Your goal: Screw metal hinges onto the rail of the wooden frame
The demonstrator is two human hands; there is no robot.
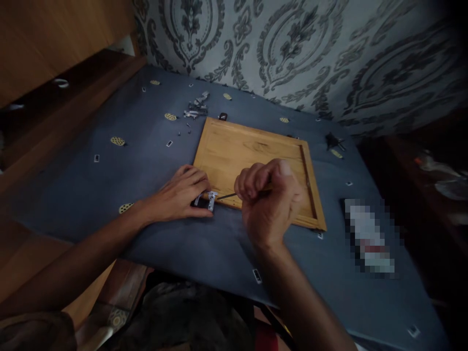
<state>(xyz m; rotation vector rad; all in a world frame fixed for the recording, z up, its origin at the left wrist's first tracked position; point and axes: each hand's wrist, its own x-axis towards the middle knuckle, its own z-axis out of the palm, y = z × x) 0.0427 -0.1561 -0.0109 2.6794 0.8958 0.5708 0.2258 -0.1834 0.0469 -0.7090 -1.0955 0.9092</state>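
Observation:
A framed wooden panel, like a small cabinet door, lies flat on the blue cloth. At its near left edge sits a silvery metal hinge, which my left hand holds between the thumb below and the fingers above. My right hand is wrapped in a fist over the near part of the panel. From that fist a screwdriver sticks out, its thin dark shaft pointing left with the tip at or close to the hinge. The fist hides most of its handle.
More metal hinges are heaped beyond the panel's far left corner, with several small screws nearby. A small black piece touches or nearly touches the far edge. At right lie a dark object and a pixelated item. A patterned wall stands behind.

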